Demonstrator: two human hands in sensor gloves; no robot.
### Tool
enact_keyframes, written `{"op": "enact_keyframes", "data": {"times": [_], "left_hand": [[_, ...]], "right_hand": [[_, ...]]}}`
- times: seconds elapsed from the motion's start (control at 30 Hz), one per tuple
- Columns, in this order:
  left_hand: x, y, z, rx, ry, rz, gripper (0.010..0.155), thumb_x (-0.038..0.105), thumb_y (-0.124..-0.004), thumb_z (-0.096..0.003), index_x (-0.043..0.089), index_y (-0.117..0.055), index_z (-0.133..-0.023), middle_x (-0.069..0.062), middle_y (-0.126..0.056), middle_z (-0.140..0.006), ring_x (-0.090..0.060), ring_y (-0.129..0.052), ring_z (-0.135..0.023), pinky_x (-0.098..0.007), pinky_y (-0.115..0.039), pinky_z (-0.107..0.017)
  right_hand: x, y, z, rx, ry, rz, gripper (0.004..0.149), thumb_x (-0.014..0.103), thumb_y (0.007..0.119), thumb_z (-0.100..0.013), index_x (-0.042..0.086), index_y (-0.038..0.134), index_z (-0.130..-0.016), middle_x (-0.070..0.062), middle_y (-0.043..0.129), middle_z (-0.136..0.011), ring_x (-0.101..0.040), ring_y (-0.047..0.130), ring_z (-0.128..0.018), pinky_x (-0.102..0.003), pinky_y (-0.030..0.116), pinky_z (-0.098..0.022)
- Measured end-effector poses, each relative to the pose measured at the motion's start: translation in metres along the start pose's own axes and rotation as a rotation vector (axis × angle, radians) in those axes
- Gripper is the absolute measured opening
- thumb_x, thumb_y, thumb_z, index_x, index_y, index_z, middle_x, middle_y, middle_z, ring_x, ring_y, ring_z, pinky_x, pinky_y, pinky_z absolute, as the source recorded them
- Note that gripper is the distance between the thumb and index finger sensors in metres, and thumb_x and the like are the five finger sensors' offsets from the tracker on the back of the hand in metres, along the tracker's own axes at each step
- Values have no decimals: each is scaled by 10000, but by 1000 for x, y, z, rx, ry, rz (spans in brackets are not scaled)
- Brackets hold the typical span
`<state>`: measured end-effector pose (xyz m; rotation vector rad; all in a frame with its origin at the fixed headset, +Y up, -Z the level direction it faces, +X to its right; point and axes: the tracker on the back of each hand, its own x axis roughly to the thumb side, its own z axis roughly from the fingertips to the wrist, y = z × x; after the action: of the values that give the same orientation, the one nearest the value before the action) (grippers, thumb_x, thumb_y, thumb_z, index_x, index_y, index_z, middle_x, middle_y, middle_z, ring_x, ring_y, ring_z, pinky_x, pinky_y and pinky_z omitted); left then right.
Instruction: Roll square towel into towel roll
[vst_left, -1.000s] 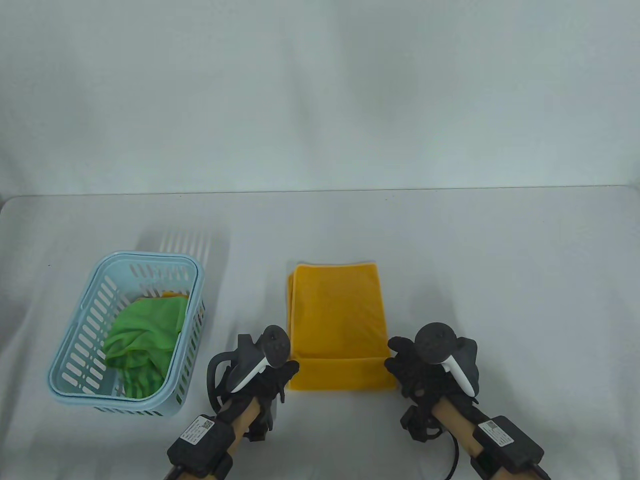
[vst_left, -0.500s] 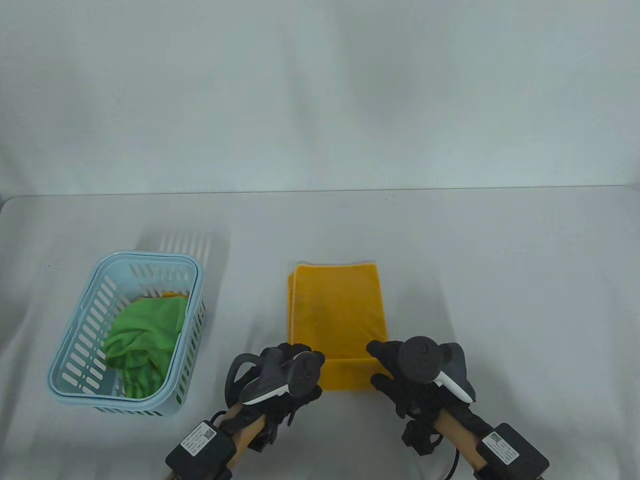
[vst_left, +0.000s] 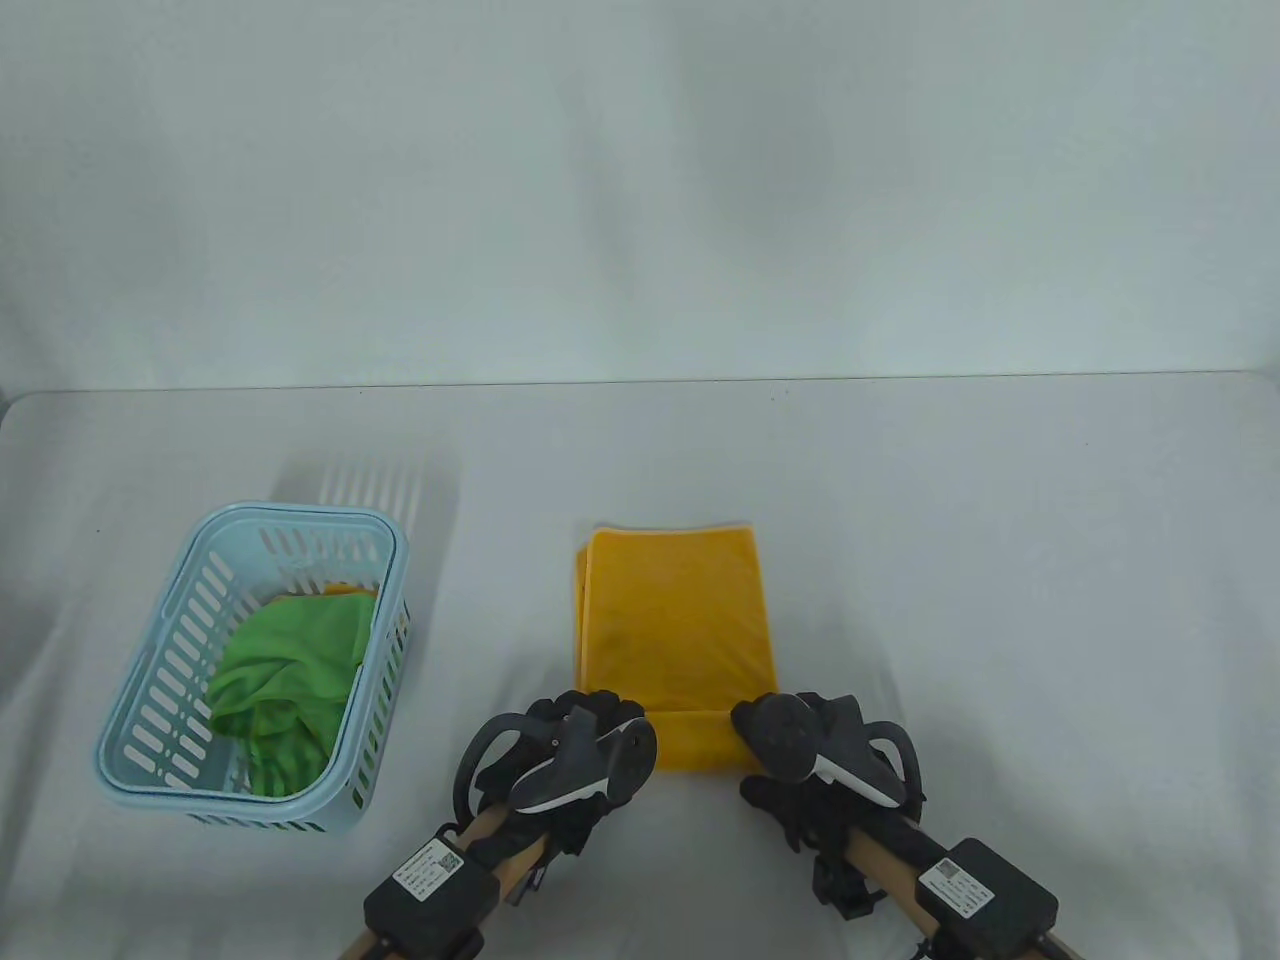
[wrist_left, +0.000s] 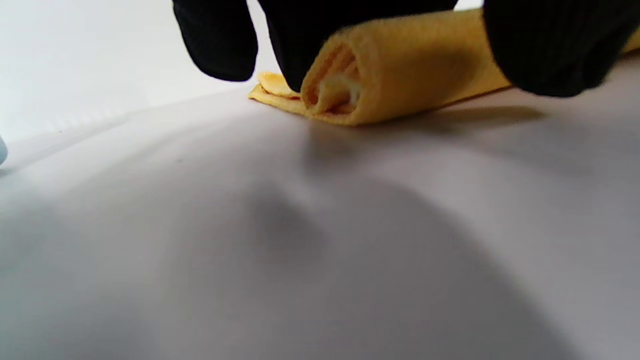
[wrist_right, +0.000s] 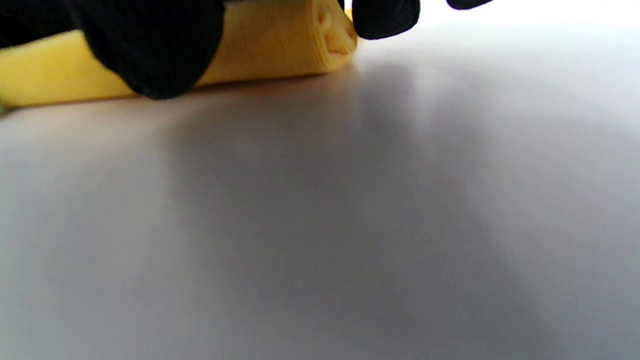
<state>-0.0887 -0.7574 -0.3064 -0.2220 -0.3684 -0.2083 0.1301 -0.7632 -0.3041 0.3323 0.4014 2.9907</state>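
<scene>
A yellow towel (vst_left: 675, 620), folded into a long strip, lies flat on the white table in the table view. Its near end is turned up into a short roll (vst_left: 700, 745). My left hand (vst_left: 600, 712) grips the roll's left end and my right hand (vst_left: 775, 725) grips its right end. In the left wrist view the black gloved fingers (wrist_left: 215, 40) curl over the roll (wrist_left: 400, 70), whose spiral end faces the camera. The right wrist view shows a thumb (wrist_right: 150, 50) in front of the roll (wrist_right: 280, 45) and a fingertip behind it.
A light blue slotted basket (vst_left: 300, 515) stands at the left of the table with a crumpled green cloth (vst_left: 285, 660) inside. The table's far edge (vst_left: 640, 382) meets a pale backdrop.
Both hands moved inward from beside the towel onto its near end. The near fold has been turned over into a thicker roll that sits slightly farther from me.
</scene>
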Motion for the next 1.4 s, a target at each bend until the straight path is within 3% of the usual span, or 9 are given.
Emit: {"op": "enact_keyframes", "data": {"times": [0.13,0.27,0.47,0.7,0.87,1.1,1.4], "left_hand": [[-3,-2,-2,-11,13,4,799,531,-779,-355,387,-411,-1050,105,-474,-1112,-165,-640,-1032,-483,-602,-780],[-3,-2,-2,-11,11,3,729,487,-727,-398,386,-438,-1060,100,-484,-1120,-172,-643,-1038,-485,-599,-782],[-9,4,-1,-4,10,57,662,475,-707,-407,397,-523,-1038,108,-571,-1100,-170,-710,-1012,-490,-625,-769],[-33,9,0,-41,58,349,622,550,-741,-362,388,-696,-961,106,-771,-990,-197,-835,-916,-498,-681,-724],[-44,10,1,-56,100,485,618,568,-743,-355,348,-757,-932,98,-903,-882,-189,-955,-800,-488,-740,-679],[-47,10,1,-98,111,508,572,544,-773,-350,318,-833,-872,105,-1002,-739,-165,-1043,-653,-468,-791,-627],[-57,6,0,-54,220,494,662,577,-737,-357,329,-705,-970,90,-883,-883,-198,-944,-777,-484,-739,-666]], "right_hand": [[0,2,-2,-13,12,9,725,449,811,-331,367,476,-968,92,495,-1069,-291,558,-1009,-590,486,-727],[-2,0,-2,-43,20,-19,600,389,720,-384,379,523,-950,100,543,-1054,-295,601,-990,-583,515,-713],[-7,-7,-2,-48,28,-80,573,403,704,-385,382,566,-940,95,627,-1033,-297,653,-969,-571,560,-695],[-24,-17,-2,-28,98,-365,566,429,734,-368,357,629,-919,54,799,-926,-283,746,-903,-547,628,-657],[-31,-19,-1,-31,149,-471,569,441,752,-356,324,661,-905,36,900,-807,-262,845,-793,-525,683,-615],[-33,-17,-1,-14,186,-485,577,479,766,-336,308,703,-883,44,977,-644,-235,937,-598,-499,746,-548],[-49,-19,-5,-68,247,-540,613,497,765,-327,312,669,-903,33,904,-776,-261,878,-680,-509,706,-579]]}}
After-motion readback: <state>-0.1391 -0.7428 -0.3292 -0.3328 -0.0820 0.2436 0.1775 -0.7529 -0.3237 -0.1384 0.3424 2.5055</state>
